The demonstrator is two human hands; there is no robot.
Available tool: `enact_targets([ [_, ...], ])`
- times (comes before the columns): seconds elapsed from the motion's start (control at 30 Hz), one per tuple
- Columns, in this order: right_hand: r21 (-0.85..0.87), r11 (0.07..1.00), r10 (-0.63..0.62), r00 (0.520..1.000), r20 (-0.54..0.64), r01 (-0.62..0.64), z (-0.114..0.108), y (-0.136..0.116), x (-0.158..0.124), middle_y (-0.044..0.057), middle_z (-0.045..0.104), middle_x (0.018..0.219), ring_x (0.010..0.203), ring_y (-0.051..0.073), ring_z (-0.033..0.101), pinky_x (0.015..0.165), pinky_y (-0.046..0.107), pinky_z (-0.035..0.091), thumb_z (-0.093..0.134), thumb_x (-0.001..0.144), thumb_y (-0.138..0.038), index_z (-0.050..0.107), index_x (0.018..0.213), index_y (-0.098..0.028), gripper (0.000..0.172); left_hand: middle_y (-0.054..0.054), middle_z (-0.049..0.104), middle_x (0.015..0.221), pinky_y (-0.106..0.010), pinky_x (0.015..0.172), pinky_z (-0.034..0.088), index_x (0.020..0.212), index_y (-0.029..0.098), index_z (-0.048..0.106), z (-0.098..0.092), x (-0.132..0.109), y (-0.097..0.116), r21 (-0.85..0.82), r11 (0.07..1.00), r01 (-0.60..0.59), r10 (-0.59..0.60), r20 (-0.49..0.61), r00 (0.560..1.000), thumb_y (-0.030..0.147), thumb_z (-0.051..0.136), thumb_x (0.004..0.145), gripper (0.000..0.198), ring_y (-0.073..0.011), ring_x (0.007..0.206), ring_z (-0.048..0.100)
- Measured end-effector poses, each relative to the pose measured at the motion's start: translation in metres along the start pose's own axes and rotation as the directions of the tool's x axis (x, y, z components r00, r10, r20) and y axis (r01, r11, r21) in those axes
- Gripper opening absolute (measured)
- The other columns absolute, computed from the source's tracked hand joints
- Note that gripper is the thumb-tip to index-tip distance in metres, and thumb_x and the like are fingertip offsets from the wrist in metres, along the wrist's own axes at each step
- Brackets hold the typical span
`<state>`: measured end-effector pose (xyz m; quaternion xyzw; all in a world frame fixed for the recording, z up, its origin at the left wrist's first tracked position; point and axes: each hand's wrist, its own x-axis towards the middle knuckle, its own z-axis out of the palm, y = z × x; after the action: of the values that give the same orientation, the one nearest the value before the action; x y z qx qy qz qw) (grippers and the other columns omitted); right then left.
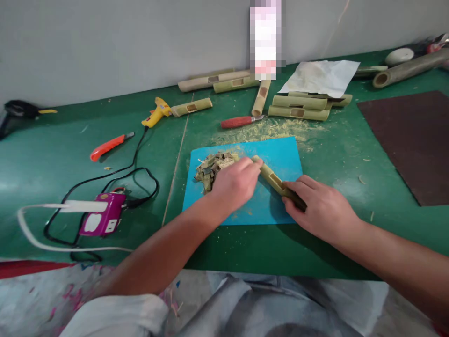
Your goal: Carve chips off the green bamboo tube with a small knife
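Note:
A green bamboo tube [269, 174] with a rectangular slot cut in its side lies slantwise over a blue sheet [259, 213]. At its far end, the curled fingers of my left hand [237, 181] grip the rim. My right hand [321, 206] is closed round the near end, thumb and fingers on either side, hiding that end. Beside my left hand sits a heap of bamboo chips [208, 174], partly covered by the hand. Just beyond the sheet lies a red-handled carving knife [238, 122], with pale shavings [259, 131] scattered about it.
Several slotted bamboo pieces [298, 102] lie at the back, some under a white paper [321, 78]. To the left are a yellow glue gun [154, 114], an orange cutter [108, 146] and a purple power strip [103, 213] with looping cords. A brown board [410, 140] lies right.

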<state>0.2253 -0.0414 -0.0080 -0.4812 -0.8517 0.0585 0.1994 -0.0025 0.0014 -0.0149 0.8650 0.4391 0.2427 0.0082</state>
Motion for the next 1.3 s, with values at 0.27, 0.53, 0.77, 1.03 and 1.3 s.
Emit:
enact_targets([
  [0.27,-0.008,1.000,0.022,0.999,0.031,-0.022,-0.0010,0.0021,0.0008,0.007,0.070,0.086,0.066,0.017,0.063,0.055,0.031,0.042,0.051,0.092,-0.027,0.071,0.094,-0.016,0.023,-0.009,0.068,0.090,-0.026,0.069,0.050,0.121,0.013,0.066,0.0029,0.0012,0.0038,-0.020,1.000,0.000,0.001,0.053,0.999,0.027,0.038,0.106,0.034,-0.0153,0.078,0.064],
  [0.53,-0.023,0.999,0.030,0.999,0.033,-0.030,0.0005,0.0024,0.0006,0.006,0.068,0.084,0.064,0.016,0.061,0.056,0.031,0.040,0.055,0.090,-0.028,0.070,0.090,-0.016,0.020,-0.007,0.067,0.087,-0.025,0.069,0.051,0.121,0.012,0.066,0.0034,0.0018,-0.0002,-0.003,1.000,-0.015,0.015,0.045,0.999,0.026,0.039,0.106,0.034,-0.0145,0.077,0.064],
  [0.77,-0.021,0.998,0.053,0.996,0.066,-0.052,0.0007,0.0038,0.0012,0.005,0.067,0.083,0.066,0.017,0.061,0.056,0.031,0.040,0.058,0.090,-0.034,0.068,0.088,-0.018,0.019,-0.007,0.067,0.087,-0.025,0.067,0.050,0.121,0.013,0.066,0.0027,0.0021,0.0003,0.051,0.999,-0.015,0.013,0.033,0.999,0.027,0.037,0.107,0.035,-0.0152,0.075,0.064],
  [1.03,-0.022,0.999,0.051,0.996,0.074,-0.050,0.0010,0.0036,0.0006,0.005,0.067,0.081,0.066,0.017,0.062,0.055,0.030,0.040,0.060,0.089,-0.035,0.068,0.088,-0.019,0.019,-0.007,0.068,0.088,-0.024,0.066,0.050,0.120,0.015,0.067,0.0022,0.0008,0.0035,0.003,0.998,-0.060,0.059,0.061,0.996,0.025,0.038,0.106,0.034,-0.0146,0.078,0.065],
  [1.3,-0.007,0.999,0.054,0.996,0.066,-0.054,0.0012,0.0043,0.0006,0.004,0.066,0.080,0.065,0.017,0.062,0.056,0.030,0.042,0.062,0.089,-0.034,0.068,0.086,-0.017,0.018,-0.006,0.066,0.084,-0.024,0.064,0.049,0.120,0.014,0.067,0.0044,0.0000,0.0035,-0.019,0.998,-0.067,0.067,0.037,0.997,0.025,0.038,0.106,0.034,-0.0146,0.074,0.064],
])
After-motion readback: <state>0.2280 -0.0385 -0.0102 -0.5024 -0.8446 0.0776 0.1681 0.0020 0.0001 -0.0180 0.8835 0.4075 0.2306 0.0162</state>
